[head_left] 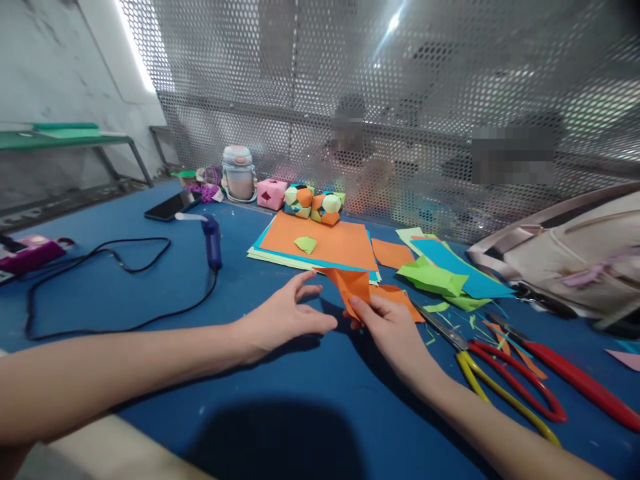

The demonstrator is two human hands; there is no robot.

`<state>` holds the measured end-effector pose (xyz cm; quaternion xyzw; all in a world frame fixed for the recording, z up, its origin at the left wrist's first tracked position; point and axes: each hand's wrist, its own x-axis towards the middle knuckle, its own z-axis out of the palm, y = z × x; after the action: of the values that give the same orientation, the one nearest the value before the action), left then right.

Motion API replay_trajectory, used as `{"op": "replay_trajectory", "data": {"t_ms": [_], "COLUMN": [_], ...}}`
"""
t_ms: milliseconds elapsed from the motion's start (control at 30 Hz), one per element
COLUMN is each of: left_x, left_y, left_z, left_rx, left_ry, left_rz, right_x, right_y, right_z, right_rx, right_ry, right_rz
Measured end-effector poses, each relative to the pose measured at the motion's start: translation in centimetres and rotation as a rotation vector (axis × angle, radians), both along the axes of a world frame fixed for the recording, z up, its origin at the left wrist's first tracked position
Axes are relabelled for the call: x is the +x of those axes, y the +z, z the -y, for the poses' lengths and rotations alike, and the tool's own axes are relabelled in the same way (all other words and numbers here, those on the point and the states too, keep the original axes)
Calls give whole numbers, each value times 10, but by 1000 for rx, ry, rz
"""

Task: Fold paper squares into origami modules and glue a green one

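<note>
My right hand [385, 327] pinches a folded piece of orange paper [351, 285] between thumb and fingers, just above the blue table. Close by on the left, my left hand [287, 317] is open, thumb and fingers apart, its fingertips near the paper's left corner. Another orange sheet [397, 299] lies partly hidden behind my right hand. Beyond both hands rests a stack of coloured sheets [320, 235], orange on top, with a small green paper piece [305, 245] on it. Scissors [470, 347] with red and yellow handles lie right of my right hand.
Folded paper cubes [327, 208], a pink box [271, 194] and a bottle [239, 175] line the mesh panel. A corded glue gun [211, 243] and a phone [173, 205] lie left. Green paper [434, 275], a red-handled tool [583, 380] and a bag [575, 253] are right.
</note>
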<state>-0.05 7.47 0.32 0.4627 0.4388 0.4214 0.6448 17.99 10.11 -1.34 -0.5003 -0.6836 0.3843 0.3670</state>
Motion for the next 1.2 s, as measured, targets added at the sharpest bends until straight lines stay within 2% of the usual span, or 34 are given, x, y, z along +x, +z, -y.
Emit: {"op": "replay_trajectory", "data": {"t_ms": [133,233,333,500,567,767,967,1200], "left_x": [4,5,5,5,5,5,5,6], "left_y": [6,3,-3,-4,-3,-6,-14,-12], "left_z": [3,4,2,1,2,1,0,4], "left_rx": [-35,-69,-57,50,51,-13,27,59], "left_ry": [-49,45,79,-70,-94,-16,28,61], "left_rz": [104,121,119,120,140,222,232,157], "right_x": [-7,-11,-11,-8,-8,-8,-8,-10], "right_y": [0,-1,0,-2,-3,-4,-10,-10], "right_z": [7,13,15,11,10,10,9,12], "right_rx": [160,195,132,-50,-134,-297,-295,-236], "right_ry": [47,91,91,19,17,43,12,37], "right_rz": [85,95,89,-101,-201,-362,-388,-366]}}
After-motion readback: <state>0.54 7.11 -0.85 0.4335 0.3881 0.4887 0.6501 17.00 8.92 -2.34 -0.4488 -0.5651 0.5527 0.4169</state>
